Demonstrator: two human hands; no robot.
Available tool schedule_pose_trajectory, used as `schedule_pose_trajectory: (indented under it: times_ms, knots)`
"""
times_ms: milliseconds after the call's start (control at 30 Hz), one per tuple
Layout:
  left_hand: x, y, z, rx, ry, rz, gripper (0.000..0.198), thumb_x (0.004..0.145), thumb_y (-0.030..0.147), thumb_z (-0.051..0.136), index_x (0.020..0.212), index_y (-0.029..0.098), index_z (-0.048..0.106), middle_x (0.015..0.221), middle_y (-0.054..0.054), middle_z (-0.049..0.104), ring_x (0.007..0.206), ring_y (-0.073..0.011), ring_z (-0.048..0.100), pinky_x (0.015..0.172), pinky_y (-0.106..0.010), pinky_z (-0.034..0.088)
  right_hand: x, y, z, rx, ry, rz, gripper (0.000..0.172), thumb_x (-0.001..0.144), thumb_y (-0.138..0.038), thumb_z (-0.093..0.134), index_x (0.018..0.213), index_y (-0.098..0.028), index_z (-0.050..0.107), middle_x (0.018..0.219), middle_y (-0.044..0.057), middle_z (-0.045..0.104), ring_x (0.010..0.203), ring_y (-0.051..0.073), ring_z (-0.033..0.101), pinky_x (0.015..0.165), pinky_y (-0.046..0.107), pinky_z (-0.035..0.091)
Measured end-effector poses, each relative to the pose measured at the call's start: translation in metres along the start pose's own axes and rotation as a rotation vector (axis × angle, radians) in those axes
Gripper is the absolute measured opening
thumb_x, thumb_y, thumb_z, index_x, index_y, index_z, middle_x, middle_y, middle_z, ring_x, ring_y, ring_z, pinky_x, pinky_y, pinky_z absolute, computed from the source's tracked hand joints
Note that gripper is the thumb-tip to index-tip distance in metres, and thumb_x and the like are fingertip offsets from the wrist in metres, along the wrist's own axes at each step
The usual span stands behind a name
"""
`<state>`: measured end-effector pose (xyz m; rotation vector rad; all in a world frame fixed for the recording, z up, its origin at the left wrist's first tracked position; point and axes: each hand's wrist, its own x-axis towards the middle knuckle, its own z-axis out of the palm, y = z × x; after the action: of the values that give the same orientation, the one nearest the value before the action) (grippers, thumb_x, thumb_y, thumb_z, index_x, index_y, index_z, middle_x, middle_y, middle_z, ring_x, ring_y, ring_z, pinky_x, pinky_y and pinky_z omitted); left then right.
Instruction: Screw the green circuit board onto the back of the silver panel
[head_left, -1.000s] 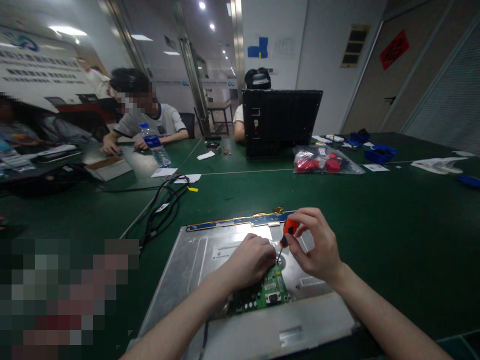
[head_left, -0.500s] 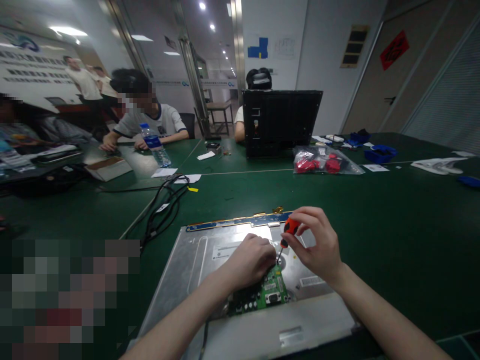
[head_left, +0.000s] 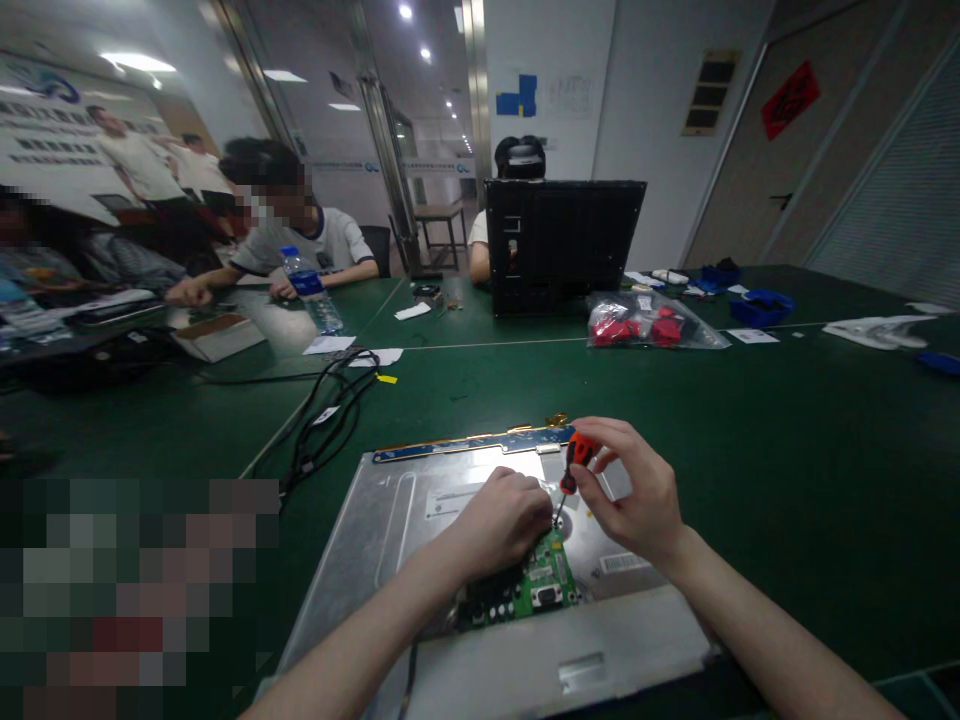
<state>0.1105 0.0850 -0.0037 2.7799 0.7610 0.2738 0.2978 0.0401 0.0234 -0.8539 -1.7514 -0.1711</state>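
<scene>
A silver metal panel back (head_left: 390, 520) lies flat on the green table in front of me, with a blue strip board (head_left: 465, 445) along its far edge. A small green circuit board (head_left: 544, 580) sits on the panel. My right hand (head_left: 634, 490) pinches a small screwdriver with an orange and black handle (head_left: 576, 455), its tip down at the top corner of the green board. My left hand (head_left: 502, 520) is curled closed and rests on the green board just left of the tip; what its fingers press is hidden.
Black cables (head_left: 330, 410) trail off the panel's left. Further back stand a black monitor shell (head_left: 562, 245), a clear bag of red parts (head_left: 649, 325), a water bottle (head_left: 311, 290) and blue items (head_left: 757, 305). Two people sit across the table.
My right hand's fingers have shifted slightly on the screwdriver handle, which has turned a little. The person at the far left has stretched an arm further out. My left hand stays put.
</scene>
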Motion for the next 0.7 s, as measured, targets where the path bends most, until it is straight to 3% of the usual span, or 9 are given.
schedule_pose_trajectory:
  times_ms: [267, 533, 700]
  knots:
    - [-0.0003, 0.0011, -0.0016, -0.007, 0.005, -0.005, 0.015, 0.087, 0.009, 0.057, 0.078, 0.017, 0.065, 0.079, -0.003, 0.068, 0.075, -0.0179, 0.060, 0.077, -0.033, 0.042, -0.0032, 0.0053, 0.0006, -0.048, 0.002, 0.032, 0.029, 0.090, -0.020, 0.065, 0.118, -0.024, 0.057, 0.104, 0.008, 0.059, 0.074, 0.016, 0.065, 0.054, 0.028, 0.060]
    - [0.0003, -0.0006, 0.0006, -0.009, 0.010, 0.008, 0.014, 0.087, 0.010, 0.057, 0.080, 0.017, 0.066, 0.080, -0.003, 0.068, 0.075, -0.0183, 0.060, 0.075, -0.033, 0.041, -0.0011, 0.0009, 0.0020, 0.027, -0.011, 0.034, 0.037, 0.088, -0.009, 0.055, 0.123, -0.020, 0.053, 0.102, 0.009, 0.066, 0.080, 0.018, 0.066, 0.055, 0.027, 0.058]
    - [0.0001, -0.0011, 0.0013, -0.016, 0.014, 0.006, 0.013, 0.087, 0.009, 0.058, 0.079, 0.016, 0.066, 0.079, -0.003, 0.067, 0.075, -0.0183, 0.060, 0.075, -0.033, 0.041, -0.0040, 0.0040, 0.0026, 0.023, -0.022, 0.040, 0.034, 0.089, -0.018, 0.061, 0.122, -0.020, 0.052, 0.102, 0.009, 0.068, 0.078, 0.017, 0.068, 0.055, 0.026, 0.058]
